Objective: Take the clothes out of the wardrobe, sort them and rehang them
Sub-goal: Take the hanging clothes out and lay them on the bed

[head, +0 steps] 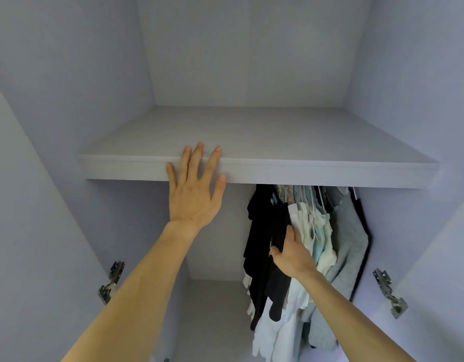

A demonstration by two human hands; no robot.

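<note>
Several garments hang bunched at the right of the wardrobe under the shelf (278,142): black clothes (259,231) on the left, white and pale green tops (319,231) in the middle, a grey knit (348,246) on the right. My left hand (194,189) lies flat with spread fingers on the shelf's front edge. My right hand (293,254) reaches into the clothes between the black and white garments, thumb against the black fabric; its fingers are hidden in the cloth. The hangers' tops and the rail are hidden behind the shelf.
The wardrobe's pale lilac side walls close in left and right. Metal door hinges sit low on the left wall (112,280) and the right wall (389,291). The left half under the shelf holds no clothes. The wardrobe floor (215,309) shows below.
</note>
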